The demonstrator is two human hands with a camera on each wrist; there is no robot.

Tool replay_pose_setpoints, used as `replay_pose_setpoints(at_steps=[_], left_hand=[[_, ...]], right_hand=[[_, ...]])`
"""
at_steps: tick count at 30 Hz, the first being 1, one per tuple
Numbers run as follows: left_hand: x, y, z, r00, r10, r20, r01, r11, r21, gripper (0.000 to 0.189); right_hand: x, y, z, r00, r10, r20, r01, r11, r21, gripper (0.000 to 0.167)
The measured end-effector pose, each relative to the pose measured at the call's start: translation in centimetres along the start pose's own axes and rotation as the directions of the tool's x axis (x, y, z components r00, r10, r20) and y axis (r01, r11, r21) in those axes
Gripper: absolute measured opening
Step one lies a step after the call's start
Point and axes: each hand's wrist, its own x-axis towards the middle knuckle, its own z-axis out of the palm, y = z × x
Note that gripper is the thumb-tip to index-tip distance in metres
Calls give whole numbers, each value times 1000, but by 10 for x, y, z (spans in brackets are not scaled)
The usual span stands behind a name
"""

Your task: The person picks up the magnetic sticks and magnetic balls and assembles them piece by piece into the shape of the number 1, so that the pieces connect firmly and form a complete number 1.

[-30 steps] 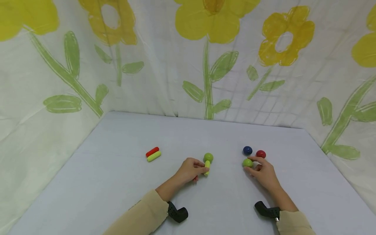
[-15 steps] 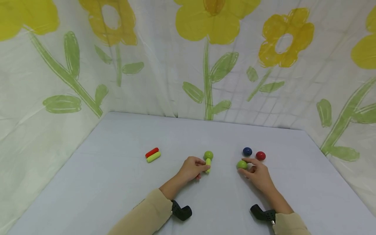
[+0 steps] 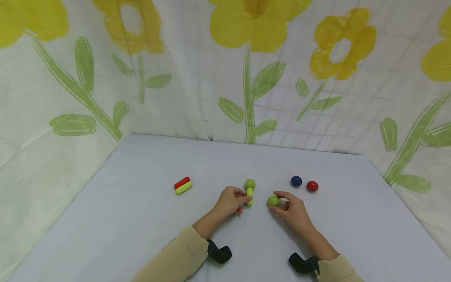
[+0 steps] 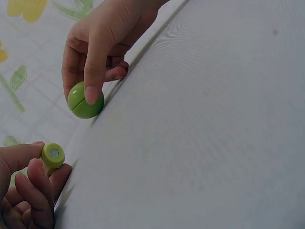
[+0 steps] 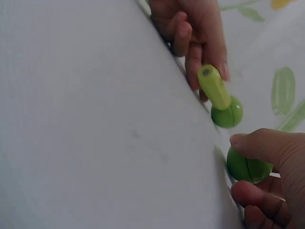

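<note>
My left hand pinches a yellow-green rod between thumb and fingers. A green ball sits at the rod's far end, right against it. The rod's near end shows a round grey inset, seen in both wrist views. With thumb and fingertips, my right hand pinches a second green ball, a short way right of the rod. A seam runs round this ball in the left wrist view. Part of the ball is hidden by the thumb in the right wrist view.
A blue ball and a red ball lie beyond my right hand. Off to the left, a red rod and a yellow-green rod lie side by side. A flower-painted curtain stands behind the white table.
My right hand has carried its green ball leftward, away from the blue and red balls and closer to the rod. The left hand, with its rod and ball, has shifted only slightly.
</note>
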Motion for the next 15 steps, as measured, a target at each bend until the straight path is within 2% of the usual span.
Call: replay_pose_setpoints(at_steps=[5, 15], left_hand=[[2, -2, 0, 1000, 7, 3, -7, 1000, 8, 29], [2, -3, -2, 999, 31, 20, -31, 1000, 4, 28]], right_hand=[[-6, -14, 13, 1000, -22, 6, 22, 1000, -4, 41], [-16, -32, 35, 988, -156, 5, 156, 987, 28, 37]])
